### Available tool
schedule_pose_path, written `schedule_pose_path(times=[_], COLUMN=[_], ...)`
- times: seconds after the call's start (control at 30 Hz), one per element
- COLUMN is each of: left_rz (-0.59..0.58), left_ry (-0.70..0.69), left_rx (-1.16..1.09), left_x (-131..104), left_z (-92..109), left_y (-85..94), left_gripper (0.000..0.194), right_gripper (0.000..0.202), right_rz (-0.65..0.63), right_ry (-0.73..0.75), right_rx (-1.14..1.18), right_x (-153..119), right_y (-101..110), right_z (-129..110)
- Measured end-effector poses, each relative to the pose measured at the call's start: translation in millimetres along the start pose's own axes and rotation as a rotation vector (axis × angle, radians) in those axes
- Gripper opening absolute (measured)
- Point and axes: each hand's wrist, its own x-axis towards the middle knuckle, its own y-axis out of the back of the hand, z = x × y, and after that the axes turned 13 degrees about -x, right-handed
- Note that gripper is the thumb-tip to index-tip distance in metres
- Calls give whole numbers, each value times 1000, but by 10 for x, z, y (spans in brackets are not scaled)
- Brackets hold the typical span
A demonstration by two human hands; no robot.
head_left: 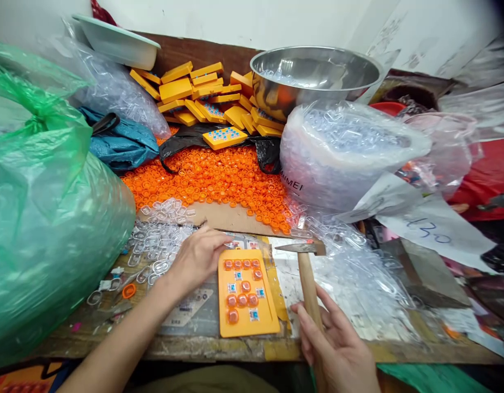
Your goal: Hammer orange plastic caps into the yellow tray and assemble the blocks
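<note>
My right hand (334, 338) is wrapped round the wooden handle of a small hammer (307, 273), whose metal head points left with its thin end. Right of the yellow board (231, 278), the hammer is held upright in the picture. Several orange translucent caps (241, 300) sit on the board, and small blue-centred squares (254, 315) show between them. My left hand (198, 254) is closed at the board's top left corner, its fingers pressed together; what they hold, if anything, is hidden. Clear plastic pieces (162, 240) lie just behind that hand.
Orange caps lie heaped (211, 174) behind the board. Yellow boards (207, 93) are piled at the back beside a steel bowl (317, 71). A green bag (59, 218) bulges at left; a white bag (342, 158) of clear pieces and a metal block (427, 273) stand right.
</note>
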Motion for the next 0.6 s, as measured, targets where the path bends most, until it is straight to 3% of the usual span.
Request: schedule_pose_path(times=[0.13, 0.27, 0.37, 0.47, 0.6], left_rz=[-181, -205, -160, -136, -178], left_ry=[48, 105, 139, 185, 348], left_rx=[6, -25, -86, -272, -469], left_x=[325, 390, 283, 80, -168], left_z=[-113, -25, 142, 313, 410], left_y=[-96, -113, -27, 72, 80], left_gripper=[21, 19, 18, 17, 17], right_gripper=[73, 73, 76, 65, 40], right_rz=[-85, -163, -196, -211, -195], right_ry=[-1, 6, -5, 66, 417], right_rx=[23, -32, -28, -98, -421], right_x=[61, 129, 169, 183, 135], right_y=[-20, 89, 146, 195, 251], right_z=[39, 154, 230, 286, 279])
